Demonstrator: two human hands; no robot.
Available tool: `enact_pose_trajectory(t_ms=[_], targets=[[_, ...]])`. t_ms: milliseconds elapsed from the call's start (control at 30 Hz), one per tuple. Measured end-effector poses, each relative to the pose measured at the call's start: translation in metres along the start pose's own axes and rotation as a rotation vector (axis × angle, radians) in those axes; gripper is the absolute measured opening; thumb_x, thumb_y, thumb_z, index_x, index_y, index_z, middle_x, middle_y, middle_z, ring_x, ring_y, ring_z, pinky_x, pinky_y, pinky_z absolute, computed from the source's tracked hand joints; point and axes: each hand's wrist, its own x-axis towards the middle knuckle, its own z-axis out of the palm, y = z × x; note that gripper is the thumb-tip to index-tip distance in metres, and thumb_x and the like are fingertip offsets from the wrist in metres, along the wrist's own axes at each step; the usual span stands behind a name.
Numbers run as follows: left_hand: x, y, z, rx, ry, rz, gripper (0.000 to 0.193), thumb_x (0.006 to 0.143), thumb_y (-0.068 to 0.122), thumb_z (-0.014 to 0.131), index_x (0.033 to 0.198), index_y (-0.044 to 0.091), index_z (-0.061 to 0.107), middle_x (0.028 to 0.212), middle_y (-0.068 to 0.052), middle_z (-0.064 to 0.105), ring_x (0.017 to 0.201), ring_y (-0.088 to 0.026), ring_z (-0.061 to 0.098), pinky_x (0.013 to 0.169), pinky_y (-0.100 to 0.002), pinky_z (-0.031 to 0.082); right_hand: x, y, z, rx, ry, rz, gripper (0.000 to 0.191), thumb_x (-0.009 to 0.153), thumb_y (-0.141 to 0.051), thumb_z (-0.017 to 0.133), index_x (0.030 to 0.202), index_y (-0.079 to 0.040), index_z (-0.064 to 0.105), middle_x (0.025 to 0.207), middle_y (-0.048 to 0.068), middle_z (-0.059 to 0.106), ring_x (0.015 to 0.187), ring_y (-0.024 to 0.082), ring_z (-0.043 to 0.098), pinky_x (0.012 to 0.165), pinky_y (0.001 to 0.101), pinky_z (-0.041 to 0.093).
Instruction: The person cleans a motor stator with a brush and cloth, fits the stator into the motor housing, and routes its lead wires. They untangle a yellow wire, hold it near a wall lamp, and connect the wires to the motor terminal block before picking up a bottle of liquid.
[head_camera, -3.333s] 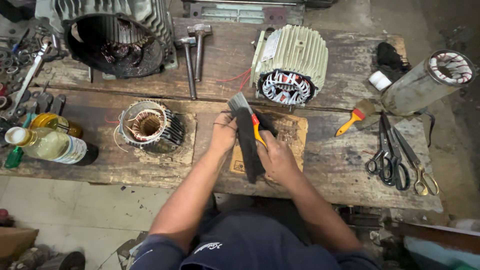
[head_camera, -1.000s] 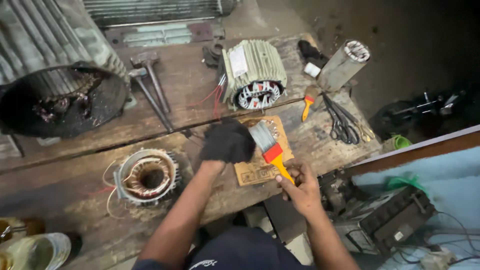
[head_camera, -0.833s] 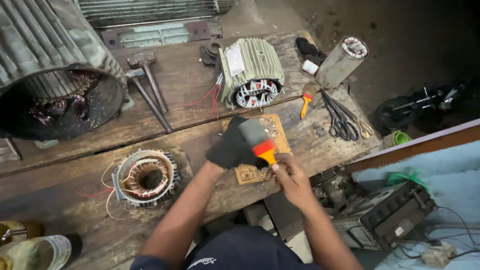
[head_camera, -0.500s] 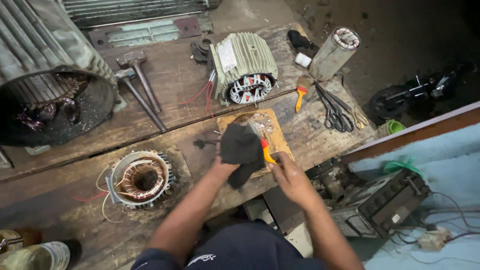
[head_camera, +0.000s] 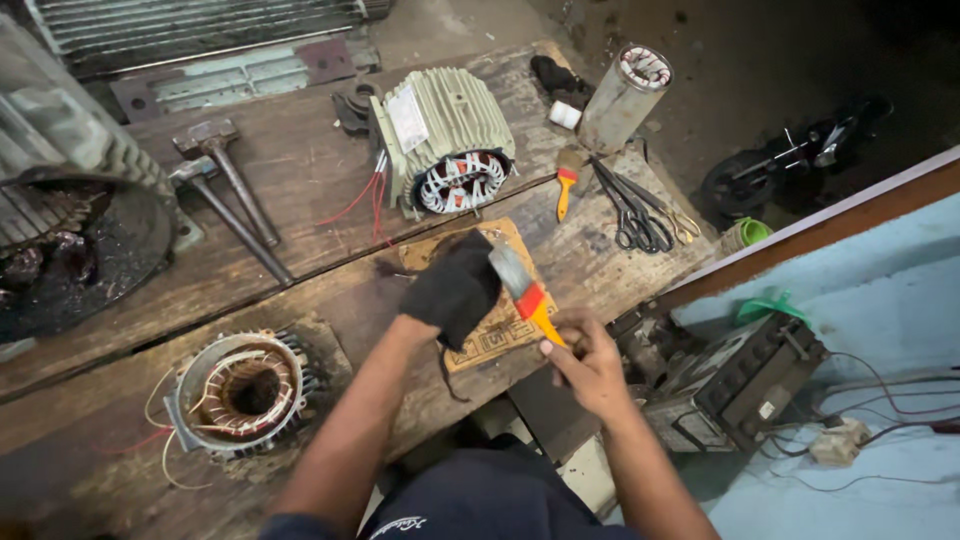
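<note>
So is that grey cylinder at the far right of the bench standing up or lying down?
Standing, tilted in this view. The grey cylinder rests on its end on the wooden bench, its open top with copper windings facing up.

You are looking at two paintbrushes: one (head_camera: 525, 293) in your grip, one (head_camera: 567, 184) lying on the desk (head_camera: 300, 290). Two hammers (head_camera: 225, 175) are lying there, two finned motor housings (head_camera: 440, 140), one bare wound stator (head_camera: 245, 390), one pair of scissors (head_camera: 635, 215).
</note>
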Motion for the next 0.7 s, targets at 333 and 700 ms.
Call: enact_pose_trajectory(t_ms=[333, 700], targets=[[0.026, 0.015, 0.044, 0.222, 0.201, 0.257, 0.025, 0.085, 0.02, 0.075, 0.109, 0.012, 0.074, 0.106, -0.013, 0.071, 0.105, -0.039, 0.065, 0.096, -0.052, 0.05, 0.04, 0.037, -0.029, -0.36, -0.204, -0.17, 0.019, 0.107, -0.015, 0.059, 0.121, -0.002, 0.058, 0.082, 0.006, 0.061, 0.07, 0.008, 0.056, 0.061, 0.023, 0.047], [0.064, -0.044, 0.14, 0.542, 0.045, 0.044, 0.039, 0.082, 0.015, 0.063, 0.119, 0.011, 0.07, 0.12, -0.018, 0.067, 0.113, -0.04, 0.062, 0.101, -0.053, 0.047, 0.104, 0.116, -0.199, 0.165, -0.064, 0.22, 0.045, 0.095, -0.012, 0.059, 0.137, 0.0, 0.045, 0.083, 0.01, 0.064, 0.061, 0.015, 0.058, 0.051, 0.03, 0.046]])
